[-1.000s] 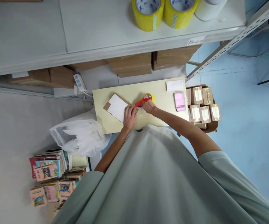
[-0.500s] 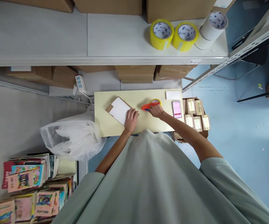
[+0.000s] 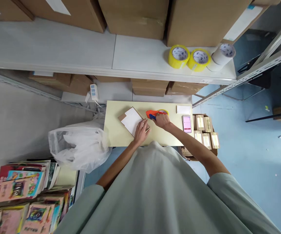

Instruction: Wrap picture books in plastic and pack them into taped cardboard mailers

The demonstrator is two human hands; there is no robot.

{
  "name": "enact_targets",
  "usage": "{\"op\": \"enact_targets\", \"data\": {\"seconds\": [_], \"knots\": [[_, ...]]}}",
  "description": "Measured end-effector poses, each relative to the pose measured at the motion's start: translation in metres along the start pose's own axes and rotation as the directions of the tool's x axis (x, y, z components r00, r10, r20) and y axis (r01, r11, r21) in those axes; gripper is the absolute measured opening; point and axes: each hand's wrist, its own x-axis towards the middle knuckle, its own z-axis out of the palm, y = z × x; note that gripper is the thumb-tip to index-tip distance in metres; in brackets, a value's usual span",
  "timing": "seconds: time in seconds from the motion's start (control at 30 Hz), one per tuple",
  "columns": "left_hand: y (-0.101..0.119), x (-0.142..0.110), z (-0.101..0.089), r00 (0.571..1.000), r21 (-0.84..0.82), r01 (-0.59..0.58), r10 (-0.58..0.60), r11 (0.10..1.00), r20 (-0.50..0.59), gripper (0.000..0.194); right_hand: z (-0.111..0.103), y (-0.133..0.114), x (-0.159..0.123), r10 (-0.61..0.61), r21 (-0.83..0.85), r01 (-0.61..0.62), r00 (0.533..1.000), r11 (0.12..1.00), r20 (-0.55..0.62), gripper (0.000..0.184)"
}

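On the cream table [image 3: 113, 136] lies a small flat cardboard box [image 3: 122, 117] with a white sheet [image 3: 132, 120] on its top. My left hand [image 3: 141, 132] grips the box at its near right corner, fingers over the top. My right hand [image 3: 162, 120] is closed around an orange tape dispenser [image 3: 151, 113] with a blue part and a yellow-rimmed tape roll [image 3: 163, 111]. The dispenser is just right of the box, apart from it. Part of its handle is hidden under my fingers.
A phone [image 3: 186, 123] and a white pad [image 3: 183, 109] lie at the table's right end. Small labelled boxes [image 3: 206, 140] stand beyond it. Left are a plastic bag [image 3: 82, 146] and stacked books [image 3: 18, 188]. Tape rolls [image 3: 179, 57] sit on the shelf [image 3: 137, 55] ahead.
The camera view has shifted, so the shelf and table appear lower. The dispenser has turned a little in my right hand, showing more of its blue part. My left hand stays on the box.
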Motion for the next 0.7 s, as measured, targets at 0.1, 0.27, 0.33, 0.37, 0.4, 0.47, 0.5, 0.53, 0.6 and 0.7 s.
{"op": "enact_targets", "data": {"seconds": [0.1,0.27,0.33,0.37,0.4,0.47,0.5,0.53,0.6,0.7], "knots": [[0.021,0.023,-0.026,0.978,-0.021,-0.047,0.042,0.999,-0.203,0.057,-0.039,0.002,-0.025,0.080,0.082,-0.070,0.989,0.994,-0.126,0.063],[0.056,0.110,-0.093,0.898,0.012,-0.187,0.176,0.982,-0.403,0.053,-0.139,-0.002,-0.033,0.128,0.150,-0.074,0.911,0.986,-0.392,0.071],[0.065,0.151,-0.125,0.869,0.038,-0.219,0.213,0.975,-0.446,0.054,-0.180,-0.004,-0.020,0.136,0.157,-0.066,0.858,0.985,-0.495,0.073],[0.069,0.170,-0.140,0.859,0.055,-0.234,0.233,0.971,-0.456,0.055,-0.198,-0.003,-0.011,0.130,0.155,-0.054,0.834,0.986,-0.536,0.072],[0.072,0.187,-0.155,0.854,0.074,-0.247,0.253,0.966,-0.455,0.055,-0.214,-0.003,-0.001,0.126,0.153,-0.046,0.813,0.987,-0.569,0.070],[0.076,0.213,-0.181,0.847,0.103,-0.259,0.277,0.960,-0.453,0.055,-0.238,-0.001,0.022,0.106,0.141,-0.024,0.784,0.990,-0.611,0.066],[0.077,0.221,-0.191,0.845,0.117,-0.261,0.285,0.958,-0.452,0.055,-0.245,0.000,0.034,0.093,0.133,-0.013,0.780,0.991,-0.619,0.064],[0.077,0.226,-0.200,0.843,0.130,-0.260,0.290,0.957,-0.453,0.054,-0.250,0.001,0.045,0.079,0.121,-0.005,0.784,0.993,-0.616,0.063],[0.074,0.227,-0.213,0.840,0.157,-0.254,0.298,0.955,-0.454,0.053,-0.253,0.002,0.064,0.046,0.083,0.005,0.800,0.997,-0.598,0.061],[0.065,0.213,-0.219,0.846,0.192,-0.233,0.296,0.953,-0.444,0.055,-0.246,0.003,0.085,0.015,0.042,0.011,0.815,0.999,-0.579,0.061]]}}
